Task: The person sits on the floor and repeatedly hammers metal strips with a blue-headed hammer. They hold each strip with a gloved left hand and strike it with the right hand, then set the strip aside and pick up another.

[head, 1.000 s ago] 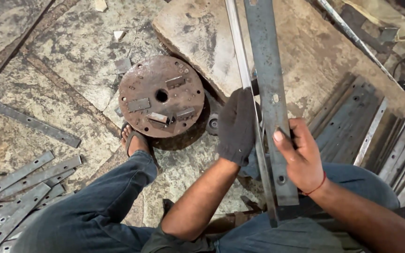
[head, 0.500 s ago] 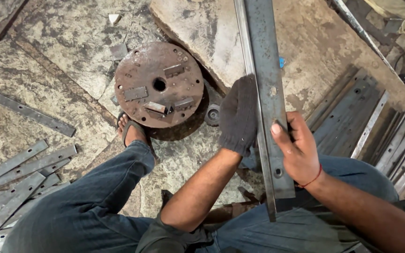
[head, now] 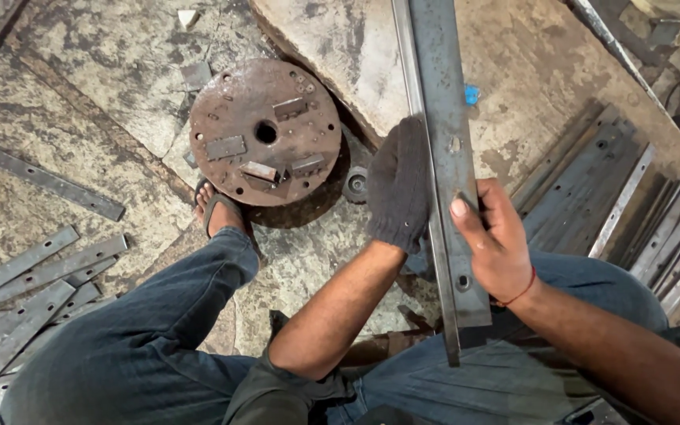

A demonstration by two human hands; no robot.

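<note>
Right hand (head: 501,248), bare, red thread at the wrist: fingers (head: 488,206) curled over the right edge of a long flat steel bar (head: 450,169), thumb pressed on its top face, so the hand was closed on the bar. Left hand (head: 400,185), in a dark knit glove: fingers (head: 412,134) lay flat along the bar's left edge, palm against it; whether they wrapped under the bar could not be told. The bar ran between the two hands, from the top of the picture down to the person's lap, slightly tilted, its lower end resting over the right thigh. A punched hole (head: 463,280) showed near that lower end, just below the right hand. A second, thinner strip (head: 439,267) lay tight against the bar's left side and reached a little lower.

Further out: the person sat low, in blue jeans (head: 143,338), left foot (head: 222,212) in a sandal on the stained stone floor (head: 96,102). Just beyond the foot sat a rusty round steel disc (head: 265,130) with a centre hole and small blocks bolted on its face. A small ring-shaped part (head: 356,183) lay between the disc and the gloved hand. A raised stone slab (head: 529,71) passed under the bar's upper length. To the right, a stack of flat bars (head: 615,197) lay side by side, some with holes. To the left, more loose flat strips (head: 17,291) lay on the floor, well apart from the hands.
</note>
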